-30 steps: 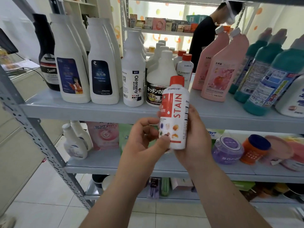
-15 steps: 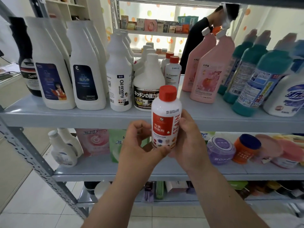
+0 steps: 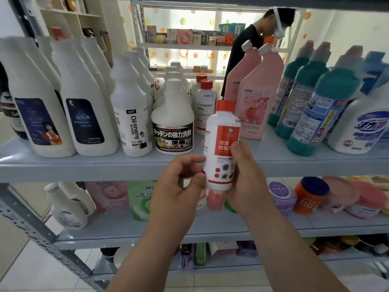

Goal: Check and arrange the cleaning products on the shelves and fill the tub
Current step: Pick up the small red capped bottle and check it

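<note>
The right hand (image 3: 247, 186) gripped a white, red-capped bottle (image 3: 221, 144) upright by its lower half, and the left hand (image 3: 179, 186) laid thumb and forefinger against its left edge. Just behind the bottle ran a grey shelf (image 3: 63, 167). On it white bottles (image 3: 88, 114) stood to the bottle's left, and pink bottles (image 3: 255, 106) and teal bottles (image 3: 303, 123) to its right.

The small bottle (image 3: 221, 144) is white, with a red cap and a red label. Right of it are pink bottles (image 3: 254, 106), then teal bottles (image 3: 336, 81).

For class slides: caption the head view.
Right hand holds a red-capped bottle, left hand pinching its side, before the shelf.
</note>
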A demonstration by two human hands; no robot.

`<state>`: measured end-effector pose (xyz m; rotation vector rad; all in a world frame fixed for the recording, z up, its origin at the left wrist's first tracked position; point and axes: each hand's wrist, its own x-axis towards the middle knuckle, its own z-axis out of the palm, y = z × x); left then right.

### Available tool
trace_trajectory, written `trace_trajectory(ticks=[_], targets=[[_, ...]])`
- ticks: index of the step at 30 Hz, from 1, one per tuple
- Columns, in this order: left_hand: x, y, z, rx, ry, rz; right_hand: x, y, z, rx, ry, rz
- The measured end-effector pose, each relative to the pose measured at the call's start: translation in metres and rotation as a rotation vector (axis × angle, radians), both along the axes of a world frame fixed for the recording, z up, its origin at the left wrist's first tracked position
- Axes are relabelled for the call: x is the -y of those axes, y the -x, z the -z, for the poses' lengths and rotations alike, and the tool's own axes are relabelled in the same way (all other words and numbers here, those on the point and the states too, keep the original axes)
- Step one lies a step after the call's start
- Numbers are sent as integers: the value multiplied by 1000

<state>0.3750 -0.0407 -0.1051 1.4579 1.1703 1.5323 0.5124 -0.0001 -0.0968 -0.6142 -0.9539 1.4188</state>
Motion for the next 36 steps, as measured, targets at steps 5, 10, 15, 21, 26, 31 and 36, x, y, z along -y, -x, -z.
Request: trace_trajectory(ticks=[5, 10, 15, 21, 26, 31, 36], targets=[[-19, 0, -7, -160, -93, -80, -13, -12, -2, 321, -72, 79], [-40, 19, 4, -695, -314, -300, -35, -20, -17, 573, -166, 238], [-59, 35, 27, -1180, -268, -354, -72, -17, -15, 711, -169, 360], [-61, 37, 41, -1171, -343, -366, -94, -8, -7, 852, -181, 389], [-63, 40, 44, -1173, -410, -389, -97, -3, -3, 921, -213, 412], [-62, 43, 47, -1191, -410, -376, -91, 3, -5, 975, -226, 462], [-64, 47, 51, -1222, -422, -324, -76, -3, -3, 1192, -227, 465]])
